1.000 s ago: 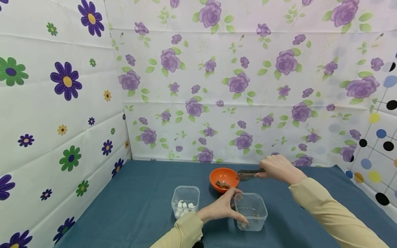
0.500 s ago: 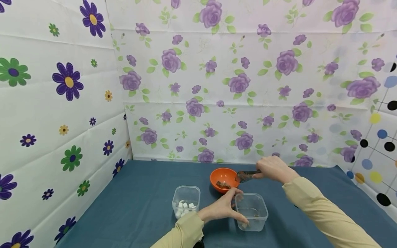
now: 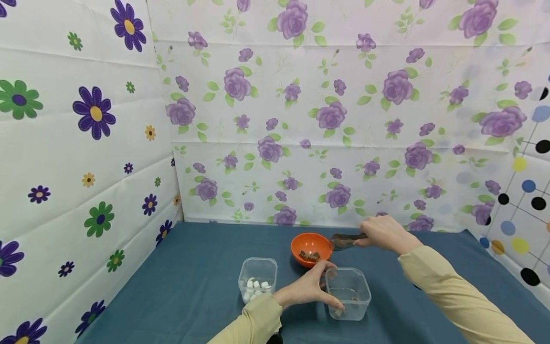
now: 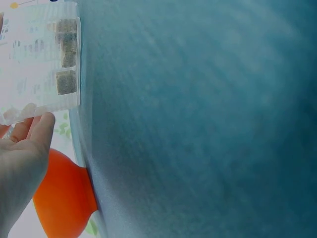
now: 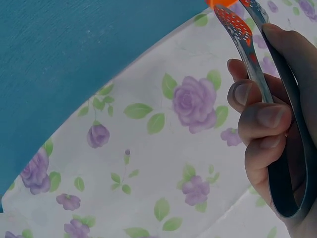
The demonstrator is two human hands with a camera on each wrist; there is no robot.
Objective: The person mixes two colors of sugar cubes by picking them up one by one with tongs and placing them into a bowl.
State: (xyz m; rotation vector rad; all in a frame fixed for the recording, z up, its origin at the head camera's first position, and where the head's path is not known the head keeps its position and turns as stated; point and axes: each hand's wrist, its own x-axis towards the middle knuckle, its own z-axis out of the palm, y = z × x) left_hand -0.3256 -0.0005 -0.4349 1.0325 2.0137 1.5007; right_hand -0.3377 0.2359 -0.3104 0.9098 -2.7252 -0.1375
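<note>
My left hand (image 3: 306, 289) grips the left side of a clear plastic container (image 3: 358, 306), thumb at the front and fingers behind. Through its wall, the left wrist view shows a few brown cubes (image 4: 66, 83). My right hand (image 3: 388, 233) holds metal tongs (image 3: 341, 242) whose perforated tips are at the right rim of an orange bowl (image 3: 300, 239). In the right wrist view the tongs' arms stand apart, with fingers wrapped round one arm and the thumb on the other. Several brown pieces (image 3: 308, 257) lie at the bottom of the bowl.
Left of my left hand stands a second clear container (image 3: 258, 263) with several white cubes (image 3: 256, 284) in it. A dark blue cloth (image 3: 206, 277) covers the table. Flowered sheets (image 3: 275, 114) rise behind it and at the left; a dotted one (image 3: 522, 224) stands at the right.
My right hand with the tongs moved slightly left toward the bowl, then back right. The brown pieces in the bowl look slightly shifted. My left hand and both containers have stayed in place.
</note>
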